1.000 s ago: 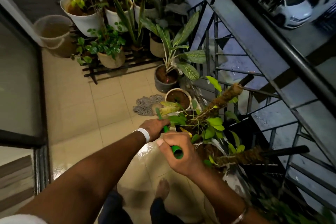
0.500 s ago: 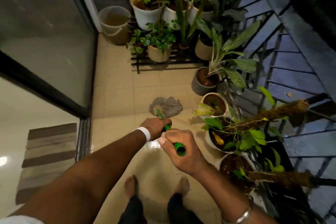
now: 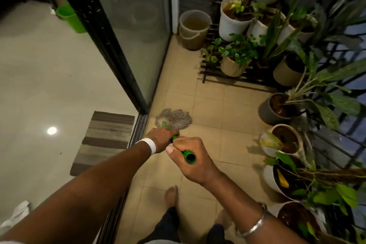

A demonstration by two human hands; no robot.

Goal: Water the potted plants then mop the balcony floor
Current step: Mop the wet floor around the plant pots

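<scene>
Mop (image 3: pixel 174 118): stringy head on tile, green tube handle gripped by L hand (image 3: pixel 161 138) & R hand (image 3: pixel 188 161).

White wristband (image 3: pixel 150 145), silver bangle (image 3: pixel 255 226), dark trousers (image 3: pixel 168 224) (barefoot)

Green-hdl mop (image 3: pixel 174 118), string head on beige balcony floor (image 3: pixel 208 103), potted plants (image 3: pixel 234 24) along rt

From the mop (image 3: pixel 174 119), bare tile (image 3: pixel 210 105) lies open from 12 to 3 o'clock, close in. A glass door (image 3: pixel 128 25) walls off 11, with its track (image 3: pixel 138 128) at 9. A bucket (image 3: pixel 194 29) fills the far corner at 12. A rack (image 3: pixel 210 71) blocks 2. Pots (image 3: pixel 266 112) line 3 to 4, backed by a railing (image 3: pixel 336 144).
</scene>
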